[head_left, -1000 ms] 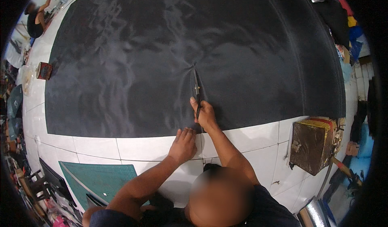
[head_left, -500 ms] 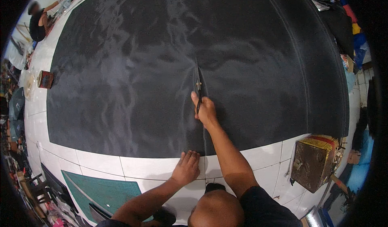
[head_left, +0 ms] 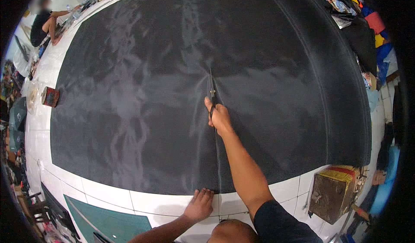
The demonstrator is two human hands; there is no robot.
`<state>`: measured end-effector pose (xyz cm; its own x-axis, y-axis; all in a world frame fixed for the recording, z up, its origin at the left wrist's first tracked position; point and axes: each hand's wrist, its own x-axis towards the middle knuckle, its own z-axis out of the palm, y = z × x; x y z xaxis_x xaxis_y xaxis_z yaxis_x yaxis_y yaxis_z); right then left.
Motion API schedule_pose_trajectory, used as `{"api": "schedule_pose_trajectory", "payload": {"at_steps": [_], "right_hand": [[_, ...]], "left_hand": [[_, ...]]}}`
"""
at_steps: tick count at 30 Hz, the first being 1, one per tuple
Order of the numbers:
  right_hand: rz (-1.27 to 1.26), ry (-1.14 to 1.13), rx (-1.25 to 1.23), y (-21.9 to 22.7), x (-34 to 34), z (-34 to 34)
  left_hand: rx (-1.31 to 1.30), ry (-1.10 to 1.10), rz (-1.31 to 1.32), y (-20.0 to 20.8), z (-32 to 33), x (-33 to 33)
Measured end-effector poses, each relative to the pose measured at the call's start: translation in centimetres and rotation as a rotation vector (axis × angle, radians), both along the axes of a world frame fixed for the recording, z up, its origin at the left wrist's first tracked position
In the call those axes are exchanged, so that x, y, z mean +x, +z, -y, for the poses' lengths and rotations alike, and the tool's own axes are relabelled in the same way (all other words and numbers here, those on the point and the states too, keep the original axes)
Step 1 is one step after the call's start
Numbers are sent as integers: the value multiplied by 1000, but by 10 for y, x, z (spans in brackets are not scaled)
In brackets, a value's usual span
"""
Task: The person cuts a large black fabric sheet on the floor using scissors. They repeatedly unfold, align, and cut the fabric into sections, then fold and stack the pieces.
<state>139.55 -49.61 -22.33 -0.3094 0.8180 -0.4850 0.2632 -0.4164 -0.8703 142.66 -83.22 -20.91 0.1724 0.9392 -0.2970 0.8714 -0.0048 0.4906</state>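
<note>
A large sheet of black fabric lies spread over white floor tiles. In my right hand is a pair of long scissors, its handles gripped and its blades pointing away from me at the middle of the sheet. A straight cut line runs from the near edge up to the scissors, and the fabric puckers beside the blades. My left hand rests at the fabric's near edge, left of the line, palm down with fingertips on the cloth.
A rusty tin stands at the left edge of the fabric. A green cutting mat lies at lower left. At right sits a worn brown block with a yellow and red top. Another person sits at the far left.
The view has tilted, so the near fabric edge and my left hand sit lower in the picture. The scissors stay in my right hand, at nearly the same place in the picture.
</note>
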Motion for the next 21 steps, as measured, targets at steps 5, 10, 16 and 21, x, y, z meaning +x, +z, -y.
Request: {"api": "schedule_pose_trajectory", "payload": {"at_steps": [5,10,16,21], "right_hand": [[38,-8,44,-17,-12,-16],[-30,55,-7,-16,-24,-32],[-59,35,42,-21,-52,-103],[-39,13,48,-18,-66,-97]], "left_hand": [[48,11,-18,-3,-4,0],[55,-2,-72,-4,1,-3],[36,-1,-47,-2,-5,0],[12,18,-28,-2,0,-5]]}}
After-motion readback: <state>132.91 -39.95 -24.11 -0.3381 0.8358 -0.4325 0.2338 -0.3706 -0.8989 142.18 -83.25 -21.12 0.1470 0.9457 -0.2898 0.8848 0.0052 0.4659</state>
